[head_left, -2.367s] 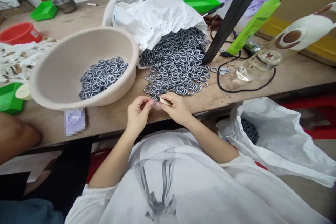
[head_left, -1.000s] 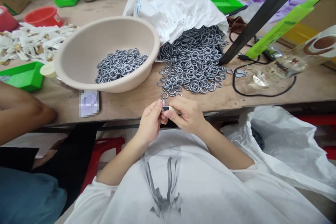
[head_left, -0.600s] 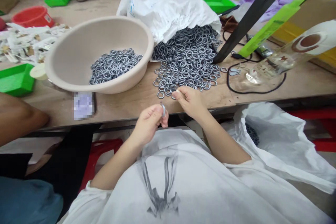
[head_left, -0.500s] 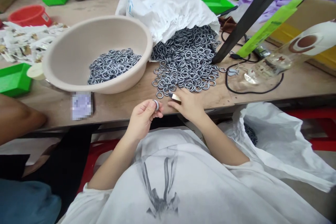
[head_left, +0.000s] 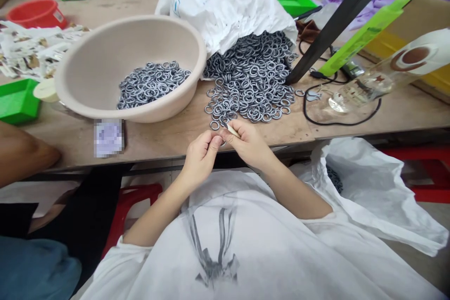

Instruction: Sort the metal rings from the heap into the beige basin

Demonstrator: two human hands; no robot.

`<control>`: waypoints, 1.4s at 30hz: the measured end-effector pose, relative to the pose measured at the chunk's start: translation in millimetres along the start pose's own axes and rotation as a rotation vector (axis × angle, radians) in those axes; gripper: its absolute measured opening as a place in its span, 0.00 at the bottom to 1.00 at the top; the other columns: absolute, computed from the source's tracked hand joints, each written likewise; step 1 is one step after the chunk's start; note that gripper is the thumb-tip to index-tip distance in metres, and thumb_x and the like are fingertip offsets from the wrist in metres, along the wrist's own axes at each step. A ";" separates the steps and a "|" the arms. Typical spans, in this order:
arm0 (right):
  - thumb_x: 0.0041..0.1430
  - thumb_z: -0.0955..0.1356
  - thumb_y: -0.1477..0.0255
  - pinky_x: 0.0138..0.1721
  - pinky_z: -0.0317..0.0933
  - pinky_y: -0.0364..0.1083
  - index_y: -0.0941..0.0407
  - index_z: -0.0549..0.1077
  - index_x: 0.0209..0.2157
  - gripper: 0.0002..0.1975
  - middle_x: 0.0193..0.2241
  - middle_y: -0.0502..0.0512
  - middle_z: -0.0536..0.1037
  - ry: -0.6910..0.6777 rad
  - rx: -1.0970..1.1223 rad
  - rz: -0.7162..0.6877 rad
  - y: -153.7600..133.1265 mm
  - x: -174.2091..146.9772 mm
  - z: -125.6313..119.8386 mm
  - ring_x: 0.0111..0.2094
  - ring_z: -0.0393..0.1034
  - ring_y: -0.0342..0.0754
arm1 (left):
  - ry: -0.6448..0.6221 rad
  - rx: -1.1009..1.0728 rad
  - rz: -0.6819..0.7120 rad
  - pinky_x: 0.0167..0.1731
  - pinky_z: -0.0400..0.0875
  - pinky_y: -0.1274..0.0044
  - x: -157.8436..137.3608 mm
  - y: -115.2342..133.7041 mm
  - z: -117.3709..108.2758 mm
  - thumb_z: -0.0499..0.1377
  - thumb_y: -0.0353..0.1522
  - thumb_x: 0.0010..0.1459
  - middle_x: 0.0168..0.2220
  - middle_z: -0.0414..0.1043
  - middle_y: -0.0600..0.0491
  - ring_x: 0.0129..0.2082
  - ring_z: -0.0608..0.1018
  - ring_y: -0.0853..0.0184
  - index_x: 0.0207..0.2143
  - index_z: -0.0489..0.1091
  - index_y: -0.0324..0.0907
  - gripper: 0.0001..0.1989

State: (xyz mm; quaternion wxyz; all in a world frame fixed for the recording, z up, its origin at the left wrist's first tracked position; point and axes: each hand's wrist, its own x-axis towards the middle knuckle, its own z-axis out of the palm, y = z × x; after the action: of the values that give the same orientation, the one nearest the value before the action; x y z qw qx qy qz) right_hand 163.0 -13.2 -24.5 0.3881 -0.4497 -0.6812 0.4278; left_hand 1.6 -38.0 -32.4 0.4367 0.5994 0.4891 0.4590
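Observation:
Close together at the table's front edge, my two hands meet over a small grey ring [head_left: 223, 143], mostly covered by fingers. My left hand [head_left: 201, 153] pinches this ring between thumb and fingers. In my right hand [head_left: 250, 143] is a short pale-handled tool [head_left: 233, 131] with a dark tip; its exact kind is unclear. The right fingertips are at the ring too. Just beyond them lies a heap of grey rings [head_left: 258, 79], spilling from a white sack [head_left: 232, 16]. More rings lie inside the large beige basin [head_left: 130, 33] to the left.
A black post [head_left: 326, 33] rises right of the heap, near a clear bottle [head_left: 372, 86] and a looped cable [head_left: 342, 123]. Another person's arm [head_left: 26, 154] rests at left. An open white sack [head_left: 372, 183] stands below the table at right.
My left hand has moved right with the ring, and my right hand has closed in to meet it. The right fingers, more spread before, are now drawn together around the pale-handled tool.

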 end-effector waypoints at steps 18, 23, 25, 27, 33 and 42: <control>0.69 0.58 0.50 0.29 0.50 0.45 0.55 0.66 0.25 0.27 0.22 0.49 0.64 0.054 -0.252 -0.381 -1.9 -8.3 5.3 0.25 0.59 0.43 | 0.058 -0.667 -0.317 0.15 0.47 0.83 -0.1 13.1 11.1 0.66 0.51 0.51 0.16 0.53 0.62 0.15 0.53 0.78 0.23 0.60 0.41 0.26; 0.68 0.57 0.48 0.29 0.48 0.45 0.54 0.61 0.22 0.28 0.21 0.48 0.62 0.079 -0.389 -0.396 1.4 -11.3 12.1 0.25 0.56 0.43 | 0.080 -0.692 -0.346 0.15 0.47 0.84 0.2 15.0 11.8 0.67 0.50 0.50 0.16 0.52 0.63 0.15 0.52 0.78 0.22 0.58 0.41 0.27; 0.68 0.57 0.48 0.28 0.47 0.45 0.54 0.60 0.21 0.29 0.20 0.48 0.61 0.076 -0.395 -0.384 3.6 -8.4 10.8 0.24 0.55 0.43 | 0.055 -0.696 -0.356 0.15 0.47 0.84 -1.8 16.3 12.4 0.67 0.50 0.51 0.16 0.51 0.63 0.15 0.51 0.78 0.23 0.58 0.41 0.27; 0.68 0.56 0.49 0.28 0.47 0.45 0.54 0.60 0.21 0.28 0.19 0.48 0.61 0.088 -0.381 -0.322 7.4 -2.6 6.1 0.24 0.55 0.43 | -0.018 -0.691 -0.363 0.15 0.46 0.83 -5.7 18.0 12.8 0.66 0.50 0.52 0.15 0.51 0.63 0.15 0.51 0.78 0.22 0.59 0.41 0.26; 0.68 0.62 0.56 0.33 0.52 0.45 0.55 0.73 0.33 0.19 0.29 0.53 0.74 0.089 -0.571 -0.052 15.4 19.8 -4.0 0.32 0.67 0.48 | -0.097 -0.675 -0.377 0.16 0.49 0.83 -12.3 13.7 2.9 0.66 0.49 0.53 0.17 0.56 0.60 0.16 0.56 0.78 0.22 0.63 0.39 0.24; 0.66 0.63 0.72 0.34 0.56 0.48 0.55 0.77 0.42 0.10 0.42 0.60 0.76 -0.093 -0.982 -0.003 6.5 33.3 11.4 0.40 0.71 0.53 | 0.229 -0.574 -0.345 0.18 0.62 0.83 4.1 -1.9 -26.4 0.68 0.40 0.50 0.26 0.74 0.55 0.19 0.69 0.74 0.43 0.72 0.41 0.20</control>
State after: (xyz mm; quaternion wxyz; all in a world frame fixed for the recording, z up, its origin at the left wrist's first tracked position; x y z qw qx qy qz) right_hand 144.5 17.0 -29.5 0.1001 -0.5589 -0.8197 0.0755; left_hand -24.2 -31.7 -28.6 0.6009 0.3055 0.4800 0.5614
